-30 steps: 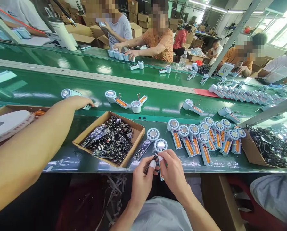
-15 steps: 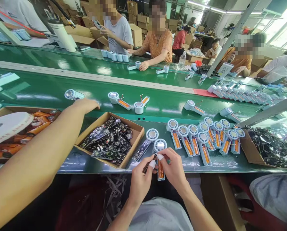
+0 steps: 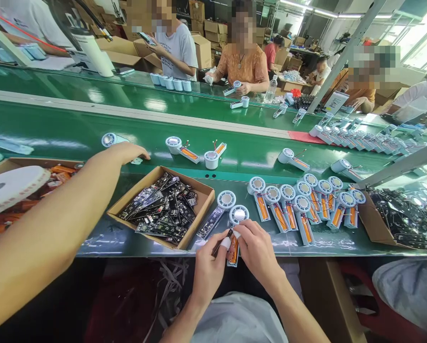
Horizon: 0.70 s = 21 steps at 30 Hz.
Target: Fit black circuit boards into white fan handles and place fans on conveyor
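My left hand (image 3: 209, 267) pinches a narrow dark circuit board (image 3: 217, 247) between thumb and fingers, mostly covered by them. Against its tip, the fingers of my right hand (image 3: 259, 250) are closed together; what they pinch is too small to make out. Both hands wear white finger covers. Under them, at the bench's front edge, lies a light-blue handheld fan (image 3: 239, 214) with an orange battery (image 3: 232, 257) in its open handle. Left of it rests another fan (image 3: 226, 200) whose handle carries a black board (image 3: 210, 223).
A cardboard box of circuit boards (image 3: 202, 209) stands to the left. Several open fans (image 3: 302, 205) are grouped on the right, near another box (image 3: 372, 216). A co-worker's arm (image 3: 74, 209) reaches over from the left to the green conveyor (image 3: 149, 119), which carries more fans.
My hands stay close together at the board, while the fan handle beneath has shifted slightly left. Fans on the near belt have moved right. The co-worker opposite has lifted a fan.
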### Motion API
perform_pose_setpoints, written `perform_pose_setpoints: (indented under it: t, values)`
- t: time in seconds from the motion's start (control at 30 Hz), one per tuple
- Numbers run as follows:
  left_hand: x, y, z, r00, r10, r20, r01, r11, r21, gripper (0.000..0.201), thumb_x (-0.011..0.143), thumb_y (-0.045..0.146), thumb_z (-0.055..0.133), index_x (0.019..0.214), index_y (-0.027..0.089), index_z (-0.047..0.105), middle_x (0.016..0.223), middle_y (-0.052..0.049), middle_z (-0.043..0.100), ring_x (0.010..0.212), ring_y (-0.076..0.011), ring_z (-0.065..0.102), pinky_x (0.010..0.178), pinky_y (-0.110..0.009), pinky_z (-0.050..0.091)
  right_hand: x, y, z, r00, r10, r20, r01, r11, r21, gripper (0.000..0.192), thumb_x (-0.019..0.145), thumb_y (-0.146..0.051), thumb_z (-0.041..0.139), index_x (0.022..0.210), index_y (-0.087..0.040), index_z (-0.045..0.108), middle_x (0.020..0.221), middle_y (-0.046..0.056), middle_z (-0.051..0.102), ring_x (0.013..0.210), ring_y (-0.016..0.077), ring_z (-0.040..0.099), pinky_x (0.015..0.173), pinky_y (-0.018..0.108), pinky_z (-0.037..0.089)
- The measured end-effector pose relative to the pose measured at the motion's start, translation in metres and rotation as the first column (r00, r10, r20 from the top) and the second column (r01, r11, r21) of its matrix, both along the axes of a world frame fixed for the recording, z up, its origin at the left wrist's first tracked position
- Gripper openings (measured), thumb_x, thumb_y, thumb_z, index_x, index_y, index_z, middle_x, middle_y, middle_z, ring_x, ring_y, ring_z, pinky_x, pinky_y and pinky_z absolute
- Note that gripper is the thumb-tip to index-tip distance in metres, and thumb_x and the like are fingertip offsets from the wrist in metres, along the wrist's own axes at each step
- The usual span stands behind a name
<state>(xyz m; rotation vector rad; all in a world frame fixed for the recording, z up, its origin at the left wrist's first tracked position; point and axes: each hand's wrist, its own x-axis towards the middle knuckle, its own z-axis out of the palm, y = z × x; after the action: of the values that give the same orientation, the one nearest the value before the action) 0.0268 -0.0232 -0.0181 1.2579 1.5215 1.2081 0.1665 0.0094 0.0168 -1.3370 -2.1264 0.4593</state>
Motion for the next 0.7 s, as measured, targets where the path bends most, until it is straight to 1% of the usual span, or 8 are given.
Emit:
perform_pose_setpoints:
  t: [0.07, 0.13, 0.2, 0.27, 0.37, 0.47, 0.63, 0.7]
  values:
    - [0.0, -0.001, -0.003, 0.999, 0.005, -0.047, -0.003, 0.999, 0.049, 0.029, 0.09, 0.027, 0.052, 0.105, 0.017, 0.074, 0.095, -0.008, 0.078, 0.076, -0.0209, 0.072, 0.07, -0.031, 0.059, 0.0, 0.001, 0.001, 0.999, -0.014, -0.037, 0.012, 0.998, -0.06, 0.025, 0.093, -0.01, 0.046, 0.093, -0.02, 0.069, 0.092, 0.008, 0.069, 0.079, 0.0196, 0.062, 0.071, 0.029, 0.048]
    - [-0.002, -0.001, -0.006, 0.998, -0.018, -0.061, 0.023, 0.997, 0.079, 0.03, 0.09, 0.025, 0.051, 0.107, 0.017, 0.074, 0.1, -0.009, 0.078, 0.08, -0.0213, 0.072, 0.071, -0.031, 0.06, 0.0, 0.003, 0.0, 0.982, -0.064, -0.177, 0.034, 0.985, -0.168, 0.021, 0.092, -0.012, 0.049, 0.088, -0.019, 0.068, 0.085, 0.005, 0.068, 0.074, 0.0175, 0.062, 0.067, 0.027, 0.048]
    - [-0.004, 0.001, -0.006, 0.998, -0.058, -0.034, 0.06, 0.995, 0.079, 0.031, 0.09, 0.025, 0.051, 0.108, 0.018, 0.075, 0.103, -0.009, 0.077, 0.079, -0.0207, 0.072, 0.068, -0.03, 0.06, 0.001, 0.006, -0.003, 0.939, -0.136, -0.317, 0.043, 0.958, -0.284, 0.015, 0.09, -0.015, 0.054, 0.085, -0.019, 0.068, 0.08, 0.003, 0.067, 0.07, 0.0158, 0.062, 0.065, 0.025, 0.048]
    - [-0.008, 0.004, -0.003, 0.995, -0.1, 0.021, 0.099, 0.993, 0.058, 0.03, 0.09, 0.028, 0.053, 0.107, 0.018, 0.076, 0.102, -0.009, 0.077, 0.077, -0.0198, 0.071, 0.063, -0.028, 0.061, 0.003, 0.008, -0.006, 0.9, -0.183, -0.396, 0.032, 0.933, -0.359, 0.012, 0.089, -0.018, 0.057, 0.092, -0.019, 0.069, 0.079, 0.002, 0.068, 0.07, 0.0156, 0.063, 0.066, 0.025, 0.049]
    - [-0.013, 0.009, 0.004, 0.981, -0.166, 0.099, 0.163, 0.986, 0.036, 0.029, 0.089, 0.031, 0.056, 0.105, 0.018, 0.076, 0.097, -0.008, 0.077, 0.069, -0.0175, 0.069, 0.057, -0.025, 0.06, 0.008, 0.01, -0.005, 0.898, -0.146, -0.414, -0.021, 0.927, -0.374, 0.019, 0.09, -0.021, 0.058, 0.102, -0.02, 0.072, 0.083, 0.003, 0.069, 0.074, 0.0163, 0.063, 0.068, 0.026, 0.048]
    - [-0.017, 0.012, 0.009, 0.964, -0.224, 0.145, 0.221, 0.974, 0.041, 0.027, 0.088, 0.03, 0.057, 0.103, 0.018, 0.077, 0.09, -0.007, 0.077, 0.063, -0.0151, 0.066, 0.053, -0.023, 0.057, 0.011, 0.012, -0.001, 0.917, -0.088, -0.388, -0.063, 0.93, -0.361, 0.018, 0.09, -0.02, 0.058, 0.092, -0.021, 0.076, 0.087, 0.004, 0.068, 0.078, 0.0165, 0.062, 0.065, 0.025, 0.046]
    - [-0.015, 0.013, 0.003, 0.959, -0.221, 0.178, 0.214, 0.975, 0.059, 0.026, 0.087, 0.028, 0.058, 0.101, 0.017, 0.077, 0.089, -0.007, 0.077, 0.062, -0.0145, 0.066, 0.054, -0.023, 0.056, 0.01, 0.015, -0.001, 0.917, -0.129, -0.379, -0.02, 0.931, -0.364, 0.019, 0.085, -0.018, 0.059, 0.086, -0.021, 0.078, 0.082, 0.003, 0.06, 0.07, 0.0141, 0.055, 0.058, 0.024, 0.041]
    - [-0.013, 0.014, -0.001, 0.962, -0.219, 0.164, 0.211, 0.975, 0.065, 0.026, 0.088, 0.028, 0.057, 0.101, 0.016, 0.077, 0.084, -0.006, 0.076, 0.061, -0.0147, 0.066, 0.053, -0.023, 0.055, 0.008, 0.014, -0.004, 0.92, -0.145, -0.364, 0.0, 0.929, -0.37, 0.02, 0.083, -0.017, 0.058, 0.085, -0.021, 0.077, 0.077, 0.001, 0.057, 0.066, 0.0129, 0.052, 0.057, 0.023, 0.039]
